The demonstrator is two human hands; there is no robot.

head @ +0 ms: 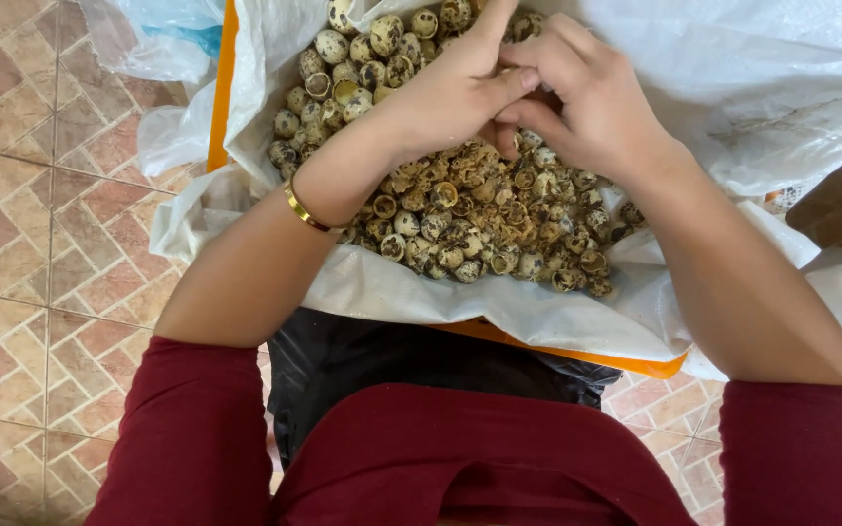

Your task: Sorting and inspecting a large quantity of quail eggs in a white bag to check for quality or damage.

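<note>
Both hands meet over a white woven plastic sack [733, 88] with an orange edge, spread open on the lap. The left hand [445, 97] and right hand [592, 102] pinch together, fingertips closed narrowly on something small; what it is cannot be told. Below lies a heap of speckled quail eggs and broken shells [479, 209]. Peeling goes best with gentle fingertip pressure, letting shells drop onto the heap.

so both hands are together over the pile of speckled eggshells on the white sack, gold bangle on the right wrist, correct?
Not quite: the gold bangle is on the left wrist, not the right. The head view shows it. The rest holds: the left hand and right hand meet over the pile of speckled eggshells on the white sack.
</note>
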